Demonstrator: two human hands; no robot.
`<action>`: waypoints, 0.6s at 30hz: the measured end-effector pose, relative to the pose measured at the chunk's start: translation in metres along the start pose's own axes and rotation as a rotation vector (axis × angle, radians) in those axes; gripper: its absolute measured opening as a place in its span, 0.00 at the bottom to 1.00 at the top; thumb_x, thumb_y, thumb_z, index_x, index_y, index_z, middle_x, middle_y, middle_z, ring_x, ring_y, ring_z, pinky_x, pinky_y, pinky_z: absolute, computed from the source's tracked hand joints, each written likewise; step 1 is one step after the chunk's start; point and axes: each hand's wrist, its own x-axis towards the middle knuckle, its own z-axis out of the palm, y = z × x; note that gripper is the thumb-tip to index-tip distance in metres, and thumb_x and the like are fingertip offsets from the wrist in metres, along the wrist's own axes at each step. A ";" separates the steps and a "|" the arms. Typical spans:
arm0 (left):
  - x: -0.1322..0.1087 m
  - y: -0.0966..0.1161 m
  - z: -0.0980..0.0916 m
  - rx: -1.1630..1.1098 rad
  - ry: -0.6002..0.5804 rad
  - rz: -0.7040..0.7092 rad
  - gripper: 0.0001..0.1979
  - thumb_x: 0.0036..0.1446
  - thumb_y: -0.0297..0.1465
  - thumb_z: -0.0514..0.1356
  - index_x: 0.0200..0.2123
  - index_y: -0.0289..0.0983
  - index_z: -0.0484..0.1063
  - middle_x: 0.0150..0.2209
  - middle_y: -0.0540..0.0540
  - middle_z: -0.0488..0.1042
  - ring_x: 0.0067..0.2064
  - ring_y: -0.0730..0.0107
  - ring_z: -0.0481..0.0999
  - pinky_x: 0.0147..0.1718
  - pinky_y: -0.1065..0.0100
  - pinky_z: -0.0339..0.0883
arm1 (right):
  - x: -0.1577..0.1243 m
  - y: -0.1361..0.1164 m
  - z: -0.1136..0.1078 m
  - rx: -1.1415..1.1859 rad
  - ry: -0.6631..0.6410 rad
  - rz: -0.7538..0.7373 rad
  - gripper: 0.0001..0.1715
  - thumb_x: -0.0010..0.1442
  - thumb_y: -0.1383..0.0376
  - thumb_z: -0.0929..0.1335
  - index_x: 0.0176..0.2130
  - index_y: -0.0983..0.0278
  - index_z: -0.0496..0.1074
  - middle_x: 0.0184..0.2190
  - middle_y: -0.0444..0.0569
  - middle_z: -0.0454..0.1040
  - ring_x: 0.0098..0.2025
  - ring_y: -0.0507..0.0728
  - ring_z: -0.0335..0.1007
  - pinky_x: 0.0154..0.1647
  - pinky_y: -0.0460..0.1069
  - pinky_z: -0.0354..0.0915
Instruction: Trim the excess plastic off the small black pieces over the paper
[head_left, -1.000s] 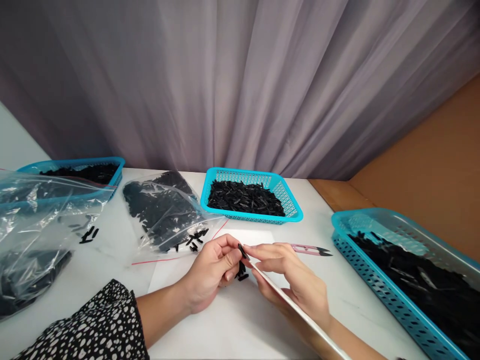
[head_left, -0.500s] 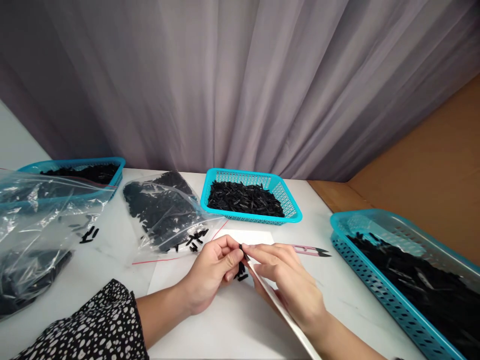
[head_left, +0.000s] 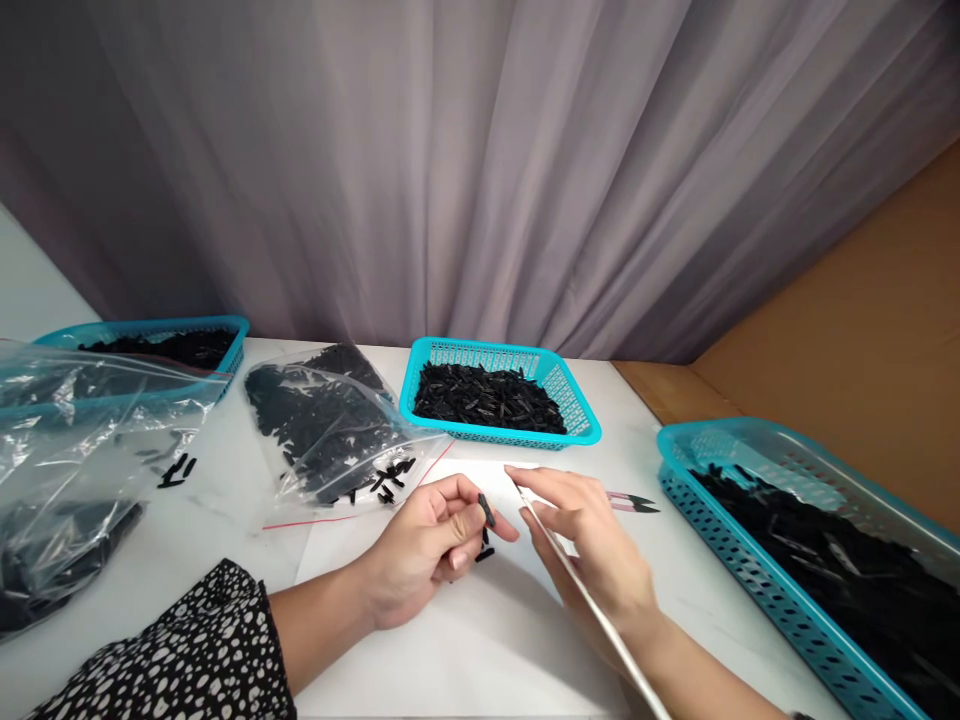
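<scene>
Black piece (head_left: 486, 510): at the fingertips of your left hand (head_left: 431, 525), above the paper (head_left: 450, 665); its long axis slants from far left to near right.
Left hand: thumb and fingers pinching the black piece; of your two hands, this is the nearer to it.
Right hand (head_left: 592, 530): pinching a white stick (head_left: 616, 638), which slopes back to the right, toward the near edge of the surface (head_left: 709, 610).
Stick tip to piece: just right of it, near, not touching.
Loose pieces (head_left: 487, 553): on the paper beyond your left fingers, partly hidden.
Scissors (head_left: 631, 502): just beyond your right hand, blades pointing right.
Surface: white; one basket (head_left: 487, 433) of black pieces at the far edge, another basket (head_left: 750, 565) along the right edge, plastic bags (head_left: 330, 430) on the left side.
Room: a grey curtain (head_left: 450, 150) behind the far edge.
</scene>
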 end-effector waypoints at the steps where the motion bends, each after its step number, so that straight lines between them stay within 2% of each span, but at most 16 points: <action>1: 0.000 0.001 -0.001 -0.029 -0.012 -0.016 0.19 0.49 0.39 0.70 0.29 0.35 0.64 0.28 0.46 0.77 0.18 0.85 0.54 0.18 0.74 0.36 | 0.000 0.000 -0.001 0.048 0.024 0.017 0.11 0.64 0.74 0.64 0.42 0.59 0.65 0.42 0.54 0.81 0.42 0.60 0.77 0.39 0.56 0.70; 4: 0.000 0.004 -0.004 -0.088 -0.042 -0.066 0.18 0.48 0.36 0.71 0.33 0.35 0.66 0.26 0.45 0.77 0.18 0.86 0.54 0.17 0.75 0.36 | 0.004 -0.002 -0.005 0.200 0.038 0.013 0.13 0.61 0.77 0.65 0.39 0.59 0.64 0.43 0.56 0.82 0.41 0.60 0.79 0.41 0.58 0.70; 8: 0.001 0.008 -0.006 -0.119 -0.023 -0.059 0.18 0.49 0.34 0.71 0.40 0.35 0.69 0.25 0.47 0.76 0.18 0.86 0.55 0.17 0.77 0.37 | 0.008 -0.004 -0.010 0.289 0.026 -0.027 0.14 0.60 0.79 0.66 0.39 0.61 0.65 0.44 0.60 0.81 0.41 0.61 0.80 0.41 0.58 0.71; 14: 0.001 0.009 -0.006 -0.152 0.001 -0.076 0.14 0.48 0.32 0.71 0.35 0.33 0.71 0.23 0.47 0.74 0.18 0.86 0.54 0.16 0.78 0.37 | 0.007 -0.004 -0.013 0.224 -0.116 -0.106 0.11 0.63 0.76 0.65 0.39 0.60 0.66 0.44 0.56 0.82 0.41 0.60 0.80 0.39 0.55 0.71; 18: 0.001 0.010 -0.006 -0.182 0.010 -0.081 0.11 0.47 0.29 0.70 0.31 0.34 0.70 0.19 0.49 0.71 0.17 0.86 0.54 0.16 0.78 0.36 | 0.006 -0.004 -0.014 0.189 -0.144 -0.125 0.10 0.64 0.75 0.65 0.39 0.60 0.66 0.45 0.55 0.81 0.43 0.58 0.80 0.41 0.55 0.69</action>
